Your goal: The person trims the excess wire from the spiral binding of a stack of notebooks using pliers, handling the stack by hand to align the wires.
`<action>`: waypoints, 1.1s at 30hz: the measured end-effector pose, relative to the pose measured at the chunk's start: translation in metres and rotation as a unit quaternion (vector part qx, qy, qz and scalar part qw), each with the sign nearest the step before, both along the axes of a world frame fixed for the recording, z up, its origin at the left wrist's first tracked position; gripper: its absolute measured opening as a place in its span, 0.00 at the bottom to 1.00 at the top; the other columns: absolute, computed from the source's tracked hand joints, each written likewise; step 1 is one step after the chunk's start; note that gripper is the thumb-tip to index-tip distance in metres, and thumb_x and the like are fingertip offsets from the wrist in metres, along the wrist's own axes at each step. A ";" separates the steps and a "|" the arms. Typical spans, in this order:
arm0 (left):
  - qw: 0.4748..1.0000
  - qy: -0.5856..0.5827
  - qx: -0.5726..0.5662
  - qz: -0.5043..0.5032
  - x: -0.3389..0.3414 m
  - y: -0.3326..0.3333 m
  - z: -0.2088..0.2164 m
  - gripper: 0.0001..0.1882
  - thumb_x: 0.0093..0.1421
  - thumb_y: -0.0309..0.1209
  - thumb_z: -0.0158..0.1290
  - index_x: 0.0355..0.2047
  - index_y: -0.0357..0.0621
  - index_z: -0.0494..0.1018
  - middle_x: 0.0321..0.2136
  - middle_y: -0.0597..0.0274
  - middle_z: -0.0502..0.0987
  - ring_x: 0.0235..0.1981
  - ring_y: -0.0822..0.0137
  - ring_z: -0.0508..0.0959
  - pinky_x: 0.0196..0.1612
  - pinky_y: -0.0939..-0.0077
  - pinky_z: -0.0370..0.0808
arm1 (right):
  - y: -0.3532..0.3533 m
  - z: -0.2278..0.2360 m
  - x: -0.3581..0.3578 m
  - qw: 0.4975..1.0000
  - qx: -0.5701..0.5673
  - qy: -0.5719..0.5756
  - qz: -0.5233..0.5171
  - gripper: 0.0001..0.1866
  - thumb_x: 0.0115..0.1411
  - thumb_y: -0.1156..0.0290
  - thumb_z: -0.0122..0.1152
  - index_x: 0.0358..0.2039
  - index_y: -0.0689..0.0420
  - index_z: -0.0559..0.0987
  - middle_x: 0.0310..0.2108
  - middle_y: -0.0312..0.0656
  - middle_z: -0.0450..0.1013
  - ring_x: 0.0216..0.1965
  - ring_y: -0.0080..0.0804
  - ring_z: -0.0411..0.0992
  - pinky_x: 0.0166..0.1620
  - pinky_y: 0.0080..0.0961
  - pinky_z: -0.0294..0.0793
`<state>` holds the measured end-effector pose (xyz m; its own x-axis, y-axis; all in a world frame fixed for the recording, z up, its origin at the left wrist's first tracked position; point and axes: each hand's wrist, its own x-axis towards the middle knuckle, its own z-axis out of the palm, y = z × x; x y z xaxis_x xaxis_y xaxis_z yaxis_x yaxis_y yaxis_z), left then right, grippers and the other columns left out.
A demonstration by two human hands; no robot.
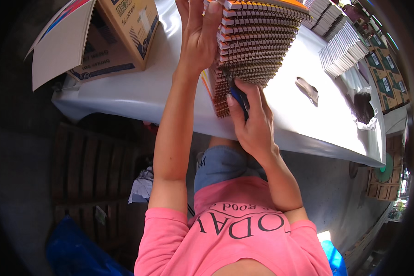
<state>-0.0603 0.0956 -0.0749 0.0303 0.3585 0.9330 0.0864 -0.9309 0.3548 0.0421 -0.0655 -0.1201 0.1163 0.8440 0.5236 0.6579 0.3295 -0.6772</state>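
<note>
A tall stack of spiral-bound notebooks (262,46) with orange covers on top stands at the table's near edge, its wire coils facing me. My left hand (200,34) lies against the stack's upper left side, fingers stretched out and partly cut off by the frame. My right hand (255,112) is closed around blue-handled pliers (239,99). Their dark jaws touch or nearly touch the coils at the stack's lower left; exact contact is too small to tell. A few cover edges (208,87) jut out at the left of the stack.
An open cardboard box (119,41) stands left on the white-covered table (138,99). To the right lie a small greyish object (307,90) and a plastic bag with dark contents (363,109). More notebook stacks (342,50) stand behind, with cartons (386,73) beyond.
</note>
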 end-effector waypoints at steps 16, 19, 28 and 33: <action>1.000 0.014 -0.012 -0.014 -0.005 -0.001 -0.001 0.20 0.66 0.43 0.38 0.52 0.44 0.65 0.54 0.49 0.58 0.59 0.52 0.57 0.62 0.57 0.52 | -0.007 -0.003 0.002 0.971 0.094 -0.197 -0.097 0.23 0.57 0.60 0.59 0.51 0.52 0.71 0.43 0.43 0.67 0.44 0.40 0.67 0.49 0.37 0.59; 0.999 0.019 -0.024 -0.016 -0.005 -0.002 -0.001 0.20 0.67 0.43 0.38 0.52 0.43 0.65 0.54 0.48 0.58 0.59 0.52 0.57 0.62 0.57 0.52 | -0.005 -0.003 0.000 0.976 0.067 -0.186 -0.093 0.22 0.57 0.60 0.59 0.51 0.52 0.71 0.43 0.43 0.67 0.44 0.40 0.68 0.46 0.37 0.61; 1.000 0.010 0.006 -0.024 -0.004 0.000 -0.002 0.20 0.67 0.41 0.37 0.52 0.41 0.64 0.54 0.47 0.60 0.59 0.52 0.57 0.62 0.59 0.52 | -0.004 -0.001 -0.003 0.983 0.061 -0.157 -0.075 0.21 0.57 0.61 0.59 0.50 0.52 0.71 0.42 0.41 0.67 0.42 0.41 0.69 0.42 0.38 0.65; 0.999 0.016 0.023 -0.017 -0.004 0.001 -0.001 0.20 0.67 0.41 0.37 0.52 0.40 0.64 0.55 0.47 0.60 0.59 0.52 0.57 0.62 0.60 0.51 | -0.003 -0.002 0.000 0.985 0.087 -0.137 -0.064 0.19 0.57 0.61 0.60 0.48 0.52 0.73 0.41 0.41 0.68 0.41 0.40 0.70 0.41 0.40 0.67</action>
<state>-0.0648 0.0962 -0.0758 0.0725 0.3133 0.9469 0.0659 -0.9488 0.3089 0.0421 -0.0682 -0.1217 0.0509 0.7266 0.6851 0.8514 0.3271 -0.4101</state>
